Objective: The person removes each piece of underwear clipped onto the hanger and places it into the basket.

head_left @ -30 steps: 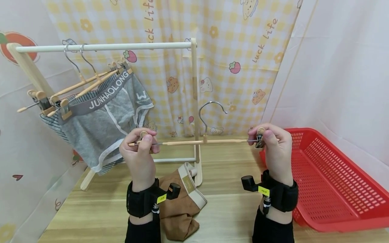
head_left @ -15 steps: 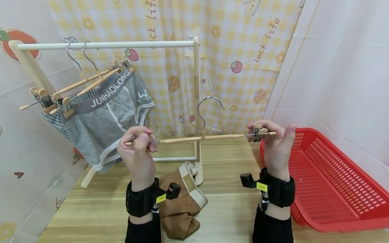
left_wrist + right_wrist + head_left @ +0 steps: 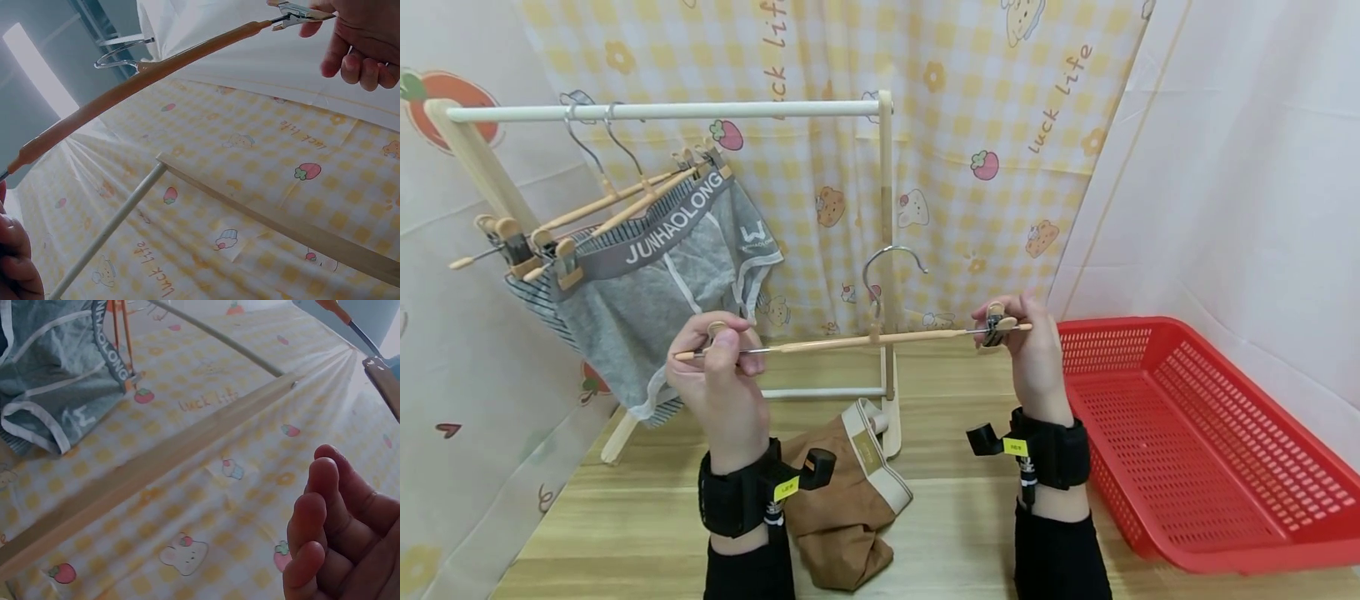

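Observation:
A wooden clip hanger (image 3: 850,342) with a metal hook (image 3: 891,265) is held level in front of me, above the table. My left hand (image 3: 724,340) pinches its left clip (image 3: 716,328). At the other end my right hand (image 3: 1002,321) pinches the right clip (image 3: 995,325). Nothing hangs from this hanger. The left wrist view shows the hanger bar (image 3: 144,72) running up to the right hand (image 3: 359,37). In the right wrist view only curled fingers (image 3: 331,525) and the clip's metal end (image 3: 382,378) show. Brown briefs (image 3: 850,492) lie crumpled on the table below.
A small wooden rack (image 3: 662,110) stands behind the hanger; grey briefs (image 3: 655,283) and a striped pair hang on two clip hangers at its left end. A red plastic basket (image 3: 1195,467) sits at the right. Patterned curtains close off the back and left.
Both hands have carried the hanger to the left and a little closer to the rack post. The right hand loosened its fingers, then pinched the right clip again.

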Motion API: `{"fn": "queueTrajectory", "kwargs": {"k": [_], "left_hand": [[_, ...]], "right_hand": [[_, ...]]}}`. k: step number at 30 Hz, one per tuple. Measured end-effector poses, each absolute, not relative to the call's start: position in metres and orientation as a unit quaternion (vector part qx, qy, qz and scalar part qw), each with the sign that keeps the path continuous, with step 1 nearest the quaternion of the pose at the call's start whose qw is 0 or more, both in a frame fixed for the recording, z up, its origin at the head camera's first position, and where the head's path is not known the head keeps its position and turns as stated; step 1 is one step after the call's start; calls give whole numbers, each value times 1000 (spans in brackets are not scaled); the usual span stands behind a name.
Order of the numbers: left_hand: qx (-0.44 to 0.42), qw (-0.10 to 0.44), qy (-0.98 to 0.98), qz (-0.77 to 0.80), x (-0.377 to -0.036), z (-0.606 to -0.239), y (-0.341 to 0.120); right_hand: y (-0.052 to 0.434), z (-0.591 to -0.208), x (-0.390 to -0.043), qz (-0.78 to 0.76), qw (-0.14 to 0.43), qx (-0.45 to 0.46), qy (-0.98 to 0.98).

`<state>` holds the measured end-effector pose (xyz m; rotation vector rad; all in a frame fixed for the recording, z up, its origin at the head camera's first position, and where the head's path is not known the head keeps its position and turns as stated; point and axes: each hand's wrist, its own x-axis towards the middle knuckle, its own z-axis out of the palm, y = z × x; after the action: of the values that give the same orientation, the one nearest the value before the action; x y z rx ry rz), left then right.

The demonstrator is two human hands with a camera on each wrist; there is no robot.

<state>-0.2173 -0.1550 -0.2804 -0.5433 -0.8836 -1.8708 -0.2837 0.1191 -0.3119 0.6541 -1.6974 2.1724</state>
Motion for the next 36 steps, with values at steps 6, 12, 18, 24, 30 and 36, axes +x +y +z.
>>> {"fn": "queueTrajectory", "kwargs": {"k": [6,12,18,24,30,36], "left_hand": [[-209,492,-355,-767,-216,-279,-159],[-224,479,-349,-774,-216,-279,-156],[-243,464,-361,-772,-217,-280,-149],[-245,460,-372,-769,-216,-284,-145],[-242,460,-379,-766,-215,-285,-144],[-249,461,-375,-765,-216,-283,-145]], "right_hand": [[117,-317,-290,738,120,215,-628],[116,-317,-294,734,123,199,-638],[103,-315,-294,724,102,203,-651],[66,-329,-297,701,53,249,-667],[28,-349,-289,573,-42,294,-764],[10,-360,-284,487,-93,311,-811]]}}
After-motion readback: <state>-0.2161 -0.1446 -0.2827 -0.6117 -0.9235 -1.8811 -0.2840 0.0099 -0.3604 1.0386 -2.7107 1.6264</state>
